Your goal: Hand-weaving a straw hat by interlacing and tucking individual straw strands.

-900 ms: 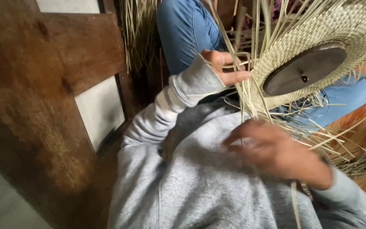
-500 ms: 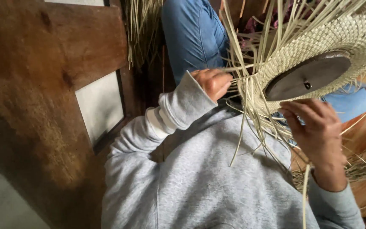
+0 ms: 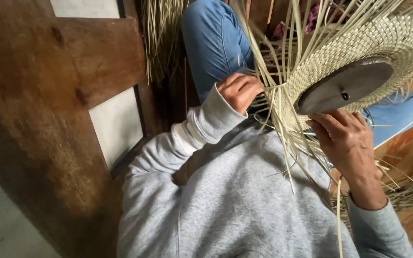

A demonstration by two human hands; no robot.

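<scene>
A half-woven straw hat (image 3: pixel 383 48) with a pale checked weave sits over a round dark mould disc (image 3: pixel 345 86) at the upper right. Long loose straw strands (image 3: pixel 283 138) hang from its near edge. My left hand (image 3: pixel 239 91), in a grey sleeve, is closed on a bunch of those strands at the hat's left edge. My right hand (image 3: pixel 342 138) cups the weave from below, just under the disc, fingers curled on the hat's edge.
A dark wooden door or panel frame (image 3: pixel 48 119) fills the left side. My blue-jeaned knee (image 3: pixel 213 43) rises at top centre, with a bundle of dry straw (image 3: pixel 161 33) beside it. More straw lies on the reddish floor (image 3: pixel 412 191) at right.
My right hand has risen from my lap to the hat's underside. The hat and mould have tilted and shifted lower in view; the left hand has stayed on the strands.
</scene>
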